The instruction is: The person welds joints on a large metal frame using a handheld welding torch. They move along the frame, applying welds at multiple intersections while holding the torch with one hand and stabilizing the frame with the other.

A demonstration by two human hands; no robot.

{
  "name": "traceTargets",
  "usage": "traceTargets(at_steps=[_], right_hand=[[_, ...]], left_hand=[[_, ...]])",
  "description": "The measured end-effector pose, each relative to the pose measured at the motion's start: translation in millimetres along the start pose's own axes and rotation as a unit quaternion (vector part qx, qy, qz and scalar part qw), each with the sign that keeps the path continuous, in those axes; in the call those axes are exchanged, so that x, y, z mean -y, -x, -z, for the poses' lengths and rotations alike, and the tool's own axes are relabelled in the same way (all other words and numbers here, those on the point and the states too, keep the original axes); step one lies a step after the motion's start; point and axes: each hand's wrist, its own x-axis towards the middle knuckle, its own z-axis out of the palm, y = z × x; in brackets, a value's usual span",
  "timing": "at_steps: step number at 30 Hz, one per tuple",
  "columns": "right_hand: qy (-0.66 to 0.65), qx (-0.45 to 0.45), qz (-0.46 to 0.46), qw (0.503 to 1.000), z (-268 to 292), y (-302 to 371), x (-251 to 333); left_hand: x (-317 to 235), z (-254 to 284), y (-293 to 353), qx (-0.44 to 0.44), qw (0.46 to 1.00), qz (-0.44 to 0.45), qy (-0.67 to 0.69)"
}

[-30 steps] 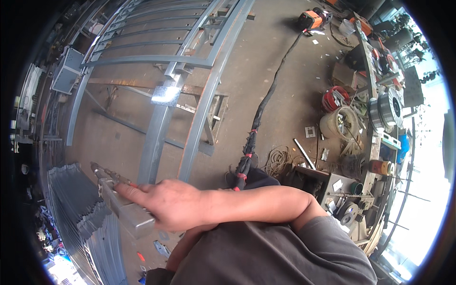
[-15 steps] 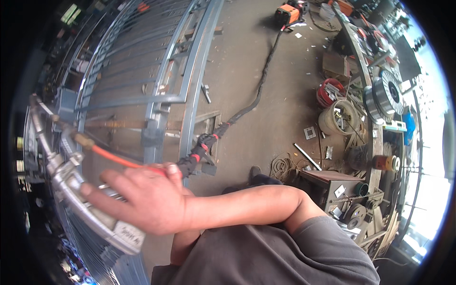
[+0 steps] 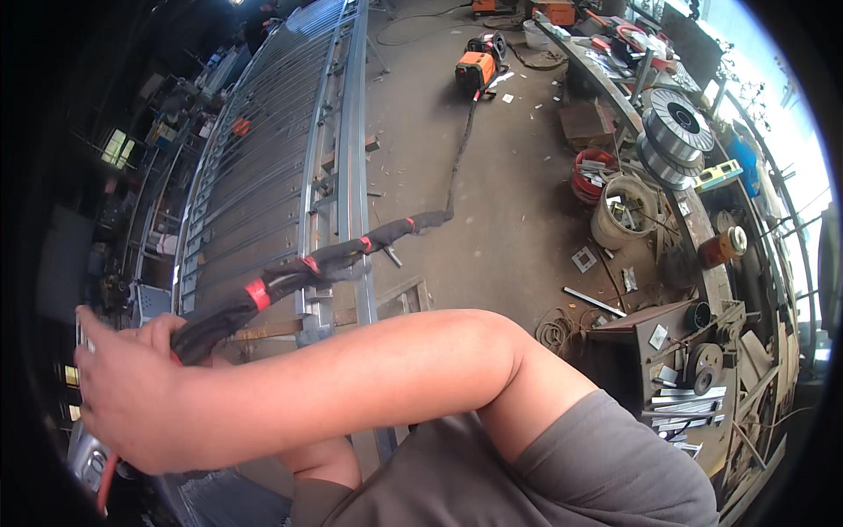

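Observation:
My right arm stretches across to the left, and my right hand (image 3: 136,395) closes around the near end of a thick black cable bundle (image 3: 325,262) banded with red tape. One finger sticks out past the others. Below that hand shows part of a silver metal tool (image 3: 88,457) with an orange-red hose (image 3: 107,485) beside it; the rest is hidden. My left forearm (image 3: 325,461) passes under the right one. A patch of skin beside the cable may be my left hand (image 3: 221,358), but its fingers are hidden. The cable runs to an orange and black machine (image 3: 476,70) on the floor.
A long grey steel frame with bars (image 3: 263,184) lies at the left, under the cable. Along the right stands a cluttered bench (image 3: 606,83) with wire spools (image 3: 678,123). By it are a red bucket (image 3: 587,180), a white bucket (image 3: 606,230) and a metal cabinet (image 3: 650,327).
My right hand has moved left and down with the cable's near end, and the silver tool is now mostly out of sight. The cable now hangs across the steel frame. The view has turned.

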Motion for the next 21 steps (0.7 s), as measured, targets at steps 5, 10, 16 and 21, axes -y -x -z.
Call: traceTargets(at_steps=[5, 10, 16, 21], right_hand=[[-0.047, -0.011, 0.019, 0.999, -17, -25, 23], [0.128, -0.067, -0.110, 0.983, -37, 27, 6], [-0.210, 0.077, -0.229, 0.947, -23, 150, -21], [-0.339, 0.183, -0.347, 0.855, -12, 214, -46]], left_hand=[[9, -20, -1, -0.030, 0.996, 0.025, 0.077], [42, -17, 48, -0.025, 0.995, 0.085, -0.046], [86, 28, 163, -0.020, 0.946, 0.310, 0.090], [118, 48, 238, 0.076, 0.883, 0.443, 0.138]])
